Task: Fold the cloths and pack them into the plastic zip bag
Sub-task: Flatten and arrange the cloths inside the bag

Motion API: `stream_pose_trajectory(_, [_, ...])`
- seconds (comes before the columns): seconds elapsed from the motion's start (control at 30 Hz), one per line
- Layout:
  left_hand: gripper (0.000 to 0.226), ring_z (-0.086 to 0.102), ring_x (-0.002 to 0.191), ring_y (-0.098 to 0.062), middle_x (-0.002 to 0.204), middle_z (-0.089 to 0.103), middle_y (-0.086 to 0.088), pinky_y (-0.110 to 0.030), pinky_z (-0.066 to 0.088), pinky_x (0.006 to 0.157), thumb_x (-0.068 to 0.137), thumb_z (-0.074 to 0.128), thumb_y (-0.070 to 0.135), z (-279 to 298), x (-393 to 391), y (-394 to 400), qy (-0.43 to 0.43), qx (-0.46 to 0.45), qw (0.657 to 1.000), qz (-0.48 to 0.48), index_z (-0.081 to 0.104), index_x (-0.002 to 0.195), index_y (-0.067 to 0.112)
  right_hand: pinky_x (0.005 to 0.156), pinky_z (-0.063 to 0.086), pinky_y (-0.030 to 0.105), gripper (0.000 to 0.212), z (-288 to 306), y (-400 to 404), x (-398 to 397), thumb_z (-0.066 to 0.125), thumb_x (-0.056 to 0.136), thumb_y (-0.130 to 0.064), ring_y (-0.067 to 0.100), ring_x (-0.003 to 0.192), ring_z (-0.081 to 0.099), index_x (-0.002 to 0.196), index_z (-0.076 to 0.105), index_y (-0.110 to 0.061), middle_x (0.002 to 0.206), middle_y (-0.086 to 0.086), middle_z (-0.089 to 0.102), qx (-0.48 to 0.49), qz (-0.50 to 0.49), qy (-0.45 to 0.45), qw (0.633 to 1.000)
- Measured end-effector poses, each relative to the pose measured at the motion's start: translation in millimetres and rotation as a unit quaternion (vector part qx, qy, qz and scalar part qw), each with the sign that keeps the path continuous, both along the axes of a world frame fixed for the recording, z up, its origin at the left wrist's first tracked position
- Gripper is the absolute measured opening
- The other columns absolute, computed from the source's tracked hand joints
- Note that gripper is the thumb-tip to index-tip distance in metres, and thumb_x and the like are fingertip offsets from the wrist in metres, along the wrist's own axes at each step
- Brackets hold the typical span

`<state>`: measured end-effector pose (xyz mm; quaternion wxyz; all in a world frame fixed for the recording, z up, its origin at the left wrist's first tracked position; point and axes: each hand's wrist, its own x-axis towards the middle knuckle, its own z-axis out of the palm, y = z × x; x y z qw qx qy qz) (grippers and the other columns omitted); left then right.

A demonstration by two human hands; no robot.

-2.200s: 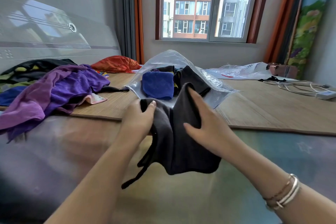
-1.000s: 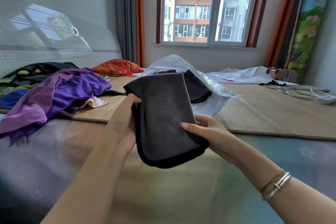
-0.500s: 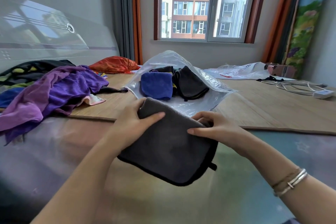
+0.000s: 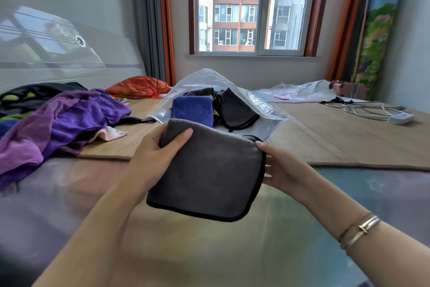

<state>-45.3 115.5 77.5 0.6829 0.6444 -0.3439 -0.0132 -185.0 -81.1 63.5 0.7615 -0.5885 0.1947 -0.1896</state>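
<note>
Spreading over the bamboo mat [image 4: 337,137], a clear plastic zip bag [image 4: 256,105] gapes toward the person, a folded blue cloth [image 4: 193,109] inside. Just before its mouth, the folded grey microfibre cloth [image 4: 209,170] is gripped by left hand [image 4: 156,154] and right hand [image 4: 281,168] at opposite edges. Folding looks finished; next, slide it inside.

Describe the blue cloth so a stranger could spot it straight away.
Start at the window on the far wall and drop to the clear plastic zip bag lying open on the woven mat below it. The blue cloth sits folded inside the bag's mouth, on its left side. It is the only bright blue piece there; the dark grey cloth beside it has black trim.
</note>
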Motion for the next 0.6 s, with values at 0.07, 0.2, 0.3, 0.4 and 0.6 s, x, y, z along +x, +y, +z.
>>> stream_pose_trajectory(0.07, [0.009,0.067,0.082,-0.004,0.084,0.074,0.013,-0.026,0.05,0.076,0.086,0.067,0.035,0,-1,0,0.032,-0.018,0.999,-0.009,0.073,0.082,0.029,0.072,0.048,0.033,0.015,6,3,0,0.056,0.089,-0.021,0.02,0.071,0.062,0.086,0.067,-0.012,0.076,0.004,0.064,0.126,0.02,-0.065,0.99])
stream_pose_trajectory(0.2, [0.012,0.067,0.083,-0.005,0.084,0.073,0.014,-0.031,0.052,0.079,0.086,0.067,0.038,1,-6,-4,0.066,-0.048,0.997,-0.017,0.074,0.076,0.04,0.069,0.048,0.031,0.023,9,13,7,0.05,0.094,-0.02,0.019,0.066,0.062,0.079,0.065,-0.011,0.07,0.003,0.064,0.158,0.003,-0.084,0.984])
stream_pose_trajectory(0.3, [0.009,0.067,0.089,-0.009,0.087,0.073,0.013,-0.035,0.052,0.084,0.086,0.067,0.038,6,-6,-2,0.033,-0.049,0.998,-0.005,0.072,0.079,0.042,0.068,0.049,0.029,0.014,2,10,14,0.06,0.092,-0.029,0.017,0.077,0.059,0.093,0.056,-0.016,0.088,0.003,0.062,-0.038,-0.1,-0.008,0.994])
stream_pose_trajectory(0.4, [0.008,0.066,0.087,-0.008,0.085,0.073,0.012,-0.034,0.051,0.085,0.084,0.07,0.032,12,-5,0,-0.016,-0.03,0.999,-0.011,0.072,0.08,0.038,0.081,0.044,0.022,0.041,5,7,13,0.071,0.078,-0.026,0.015,0.103,0.053,0.112,0.049,-0.027,0.118,-0.007,0.048,-0.377,-0.176,-0.007,0.909])
stream_pose_trajectory(0.6, [0.004,0.065,0.087,-0.009,0.089,0.072,0.003,-0.031,0.05,0.082,0.086,0.068,0.028,24,10,-3,-0.081,0.0,0.997,0.0,0.07,0.09,0.026,0.095,0.036,0.026,0.027,38,31,43,0.068,0.079,-0.03,0.012,0.106,0.042,0.105,0.069,-0.038,0.106,-0.008,0.044,-0.603,-0.045,0.038,0.795])
